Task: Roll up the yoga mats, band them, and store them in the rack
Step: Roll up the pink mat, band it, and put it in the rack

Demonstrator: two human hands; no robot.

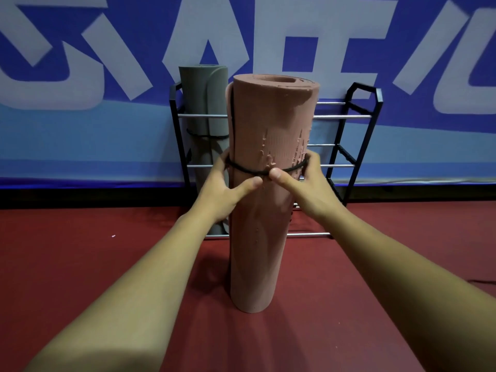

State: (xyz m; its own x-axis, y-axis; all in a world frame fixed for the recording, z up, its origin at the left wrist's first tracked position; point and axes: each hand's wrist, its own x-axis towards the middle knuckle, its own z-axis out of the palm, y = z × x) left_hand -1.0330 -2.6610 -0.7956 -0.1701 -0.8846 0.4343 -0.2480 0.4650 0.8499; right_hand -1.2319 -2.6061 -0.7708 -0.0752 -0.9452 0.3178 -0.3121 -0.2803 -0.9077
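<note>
Red floor [80, 264] runs to a blue banner [80, 130]; a rolled pink mat [263, 210] stands upright before the black rack [357, 135], which holds a grey mat [204, 108]; left hand [228, 189] and right hand [306, 183] clasp the pink mat, thumbs at its black band [252, 171].

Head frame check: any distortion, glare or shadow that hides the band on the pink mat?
Head view: wide-angle bowing curves the rack rails and the floor edge; light is dim and even, no glare; the pink mat throws a soft shadow on the floor to its left; band, left hand and right hand are sharp.
</note>
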